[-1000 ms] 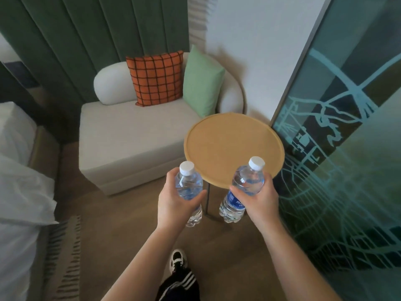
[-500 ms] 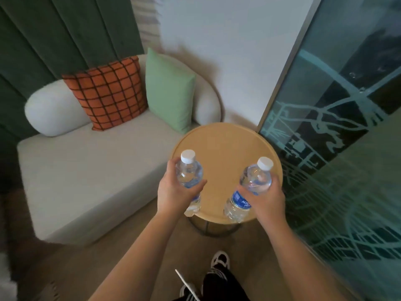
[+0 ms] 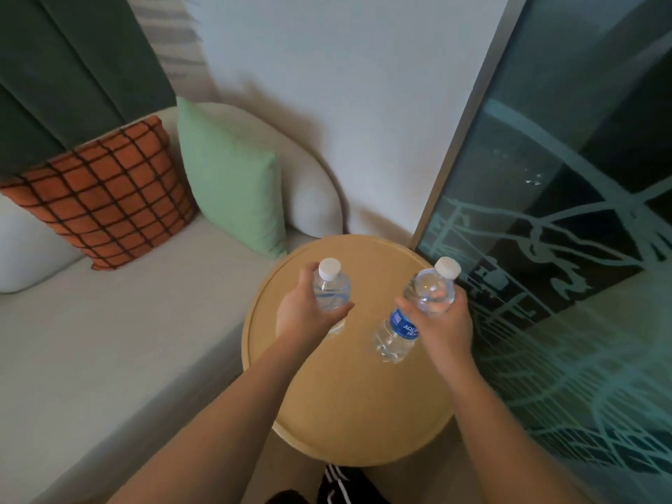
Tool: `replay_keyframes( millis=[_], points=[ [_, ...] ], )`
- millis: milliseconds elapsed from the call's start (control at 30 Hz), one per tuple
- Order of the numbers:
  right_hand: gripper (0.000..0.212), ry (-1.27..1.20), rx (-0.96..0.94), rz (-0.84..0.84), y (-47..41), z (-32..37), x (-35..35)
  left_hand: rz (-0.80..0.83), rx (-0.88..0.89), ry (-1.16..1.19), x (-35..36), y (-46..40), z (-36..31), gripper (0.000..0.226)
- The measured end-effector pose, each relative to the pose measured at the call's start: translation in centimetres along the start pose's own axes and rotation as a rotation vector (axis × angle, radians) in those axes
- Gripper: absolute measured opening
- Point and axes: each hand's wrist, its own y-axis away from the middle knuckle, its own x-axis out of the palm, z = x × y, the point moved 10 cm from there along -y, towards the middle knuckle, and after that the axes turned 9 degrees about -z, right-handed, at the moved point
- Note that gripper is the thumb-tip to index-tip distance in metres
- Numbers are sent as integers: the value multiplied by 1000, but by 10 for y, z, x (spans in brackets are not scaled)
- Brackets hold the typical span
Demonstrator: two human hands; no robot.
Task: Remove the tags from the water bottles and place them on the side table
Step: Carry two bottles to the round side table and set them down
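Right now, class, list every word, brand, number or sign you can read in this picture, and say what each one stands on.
"AQU": white letters on the blue label of the bottle in the right hand; the hand hides the rest of the word.
A smaller line under those letters: too blurred to read.
Bottle in the left hand: no readable text shows.
Patterned glass panel: line drawing only, no words.

A plain white wall (image 3: 363, 103) fills the middle of the room. Dark green padded panels (image 3: 72, 67) cover the wall at the left. Below them stands a pale sofa (image 3: 109, 340) with a rounded back, carrying an orange checked cushion (image 3: 105, 198) and a light green cushion (image 3: 232, 176) side by side. At the right a metal-framed glass panel (image 3: 563, 249) bears pale frosted line patterns. Light is soft and even.
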Motion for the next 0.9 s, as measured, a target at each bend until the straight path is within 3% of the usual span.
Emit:
replay_keyframes(
  millis=[333,467,900],
  points=[
    [76,-12,118,52,-115,-29,78,61,-134,123,103,-95,21,62],
    [84,47,109,67,-145,-45,100,109,-123,138,137,-126,21,68],
    [70,68,12,26,-181,-51,127,207,-24,233,188,-170,16,68]
  ],
)
